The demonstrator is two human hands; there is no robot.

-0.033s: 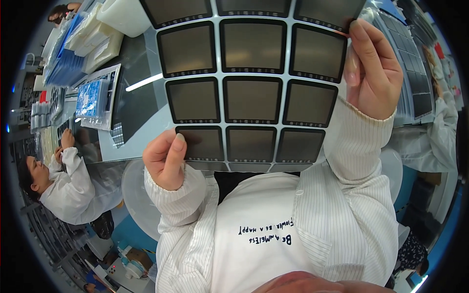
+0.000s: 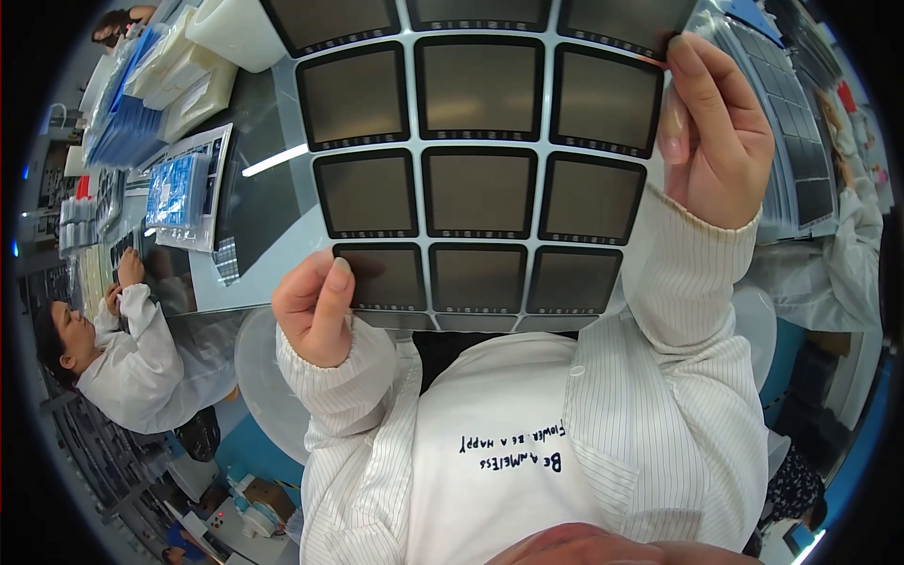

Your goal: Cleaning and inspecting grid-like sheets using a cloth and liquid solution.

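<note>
The left grip (image 2: 315, 306) is pinching the lower left corner of a sheet (image 2: 478, 144); the thumb is lying on the upper face and the fingers are curling underneath, nearly pressed together. The right grip (image 2: 718, 137) is pinching the right edge higher up, its thumb tip overlapping the border. A second fingertip is pointing down just beside that edge; whether it is touching cannot be told.

The sheet is spanning the space between both grips, in front of the torso, carrying rows of dark panels (image 2: 478, 192) three across; its top is running out of view. To the left, the desk (image 2: 259, 202) is bearing a blue packet (image 2: 176, 191), with a white roll (image 2: 235, 33) lying farther up. To the right, similar panelled sheets (image 2: 777, 113) are lying stacked. A co-worker (image 2: 132, 367) in white is facing the desk at far left.
</note>
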